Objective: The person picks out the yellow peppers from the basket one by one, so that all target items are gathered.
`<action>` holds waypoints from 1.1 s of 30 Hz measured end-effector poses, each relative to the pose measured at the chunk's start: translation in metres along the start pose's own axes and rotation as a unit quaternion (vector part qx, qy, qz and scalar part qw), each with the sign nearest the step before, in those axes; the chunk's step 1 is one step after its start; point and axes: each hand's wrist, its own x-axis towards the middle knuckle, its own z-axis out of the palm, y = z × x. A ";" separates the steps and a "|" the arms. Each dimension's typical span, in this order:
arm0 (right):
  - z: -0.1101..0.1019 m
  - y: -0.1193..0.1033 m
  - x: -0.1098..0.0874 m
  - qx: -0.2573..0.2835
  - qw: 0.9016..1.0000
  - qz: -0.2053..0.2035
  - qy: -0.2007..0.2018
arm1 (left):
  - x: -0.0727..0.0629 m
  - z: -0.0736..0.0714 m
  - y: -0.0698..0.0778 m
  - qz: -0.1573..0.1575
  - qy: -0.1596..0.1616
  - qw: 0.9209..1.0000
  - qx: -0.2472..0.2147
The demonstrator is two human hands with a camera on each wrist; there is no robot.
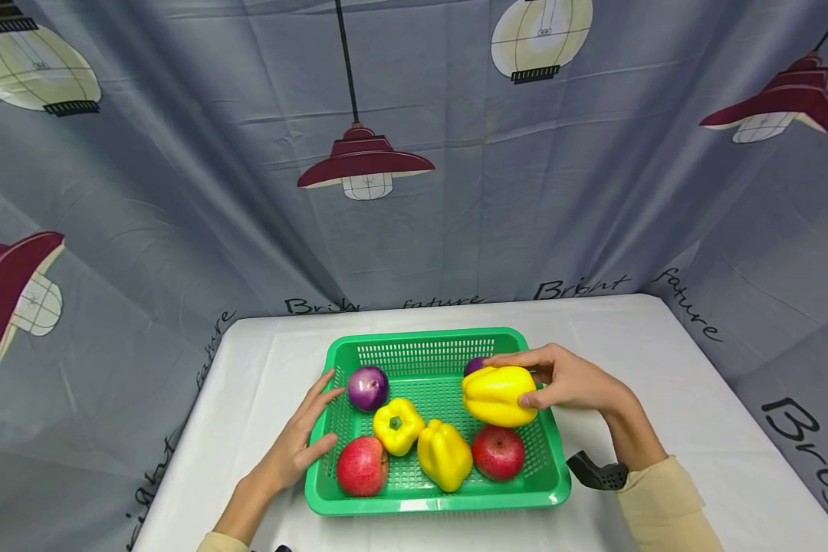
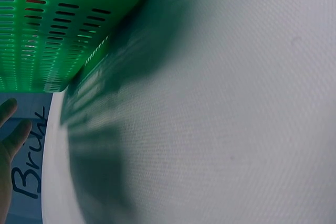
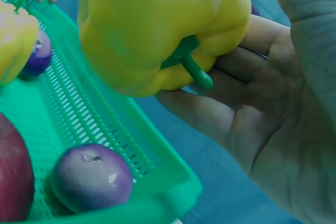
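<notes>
My right hand (image 1: 569, 377) grips a yellow bell pepper (image 1: 500, 396) above the right side of a green basket (image 1: 435, 506). In the right wrist view the pepper's green stem (image 3: 197, 72) faces the palm. At the basket's left rim is my left hand (image 1: 293, 441), its fingers spread and nothing held. Inside the basket lie a purple round fruit (image 1: 368, 388), a yellow bell pepper (image 1: 398, 426), another yellow pepper (image 1: 445, 455), a red apple (image 1: 362, 465) and a second apple (image 1: 498, 452). Another purple fruit (image 1: 474, 366) is partly hidden behind the held pepper.
The basket stands on a table with a white cloth (image 1: 262, 368). Behind and beside it hangs a grey-blue curtain (image 1: 448, 230) printed with lamps and lettering. A black strap (image 1: 596, 471) sits at my right wrist.
</notes>
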 end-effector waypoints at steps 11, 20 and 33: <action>-0.011 0.011 -0.051 0.005 0.998 0.004 0.060 | 0.001 -0.002 0.002 0.001 0.000 1.000 -0.004; -0.023 0.021 -0.082 -0.003 0.996 0.015 0.091 | 0.000 -0.002 -0.001 0.000 -0.002 1.000 -0.002; -0.032 0.038 -0.115 0.006 0.992 0.047 0.116 | 0.000 -0.001 -0.001 0.000 0.000 1.000 -0.005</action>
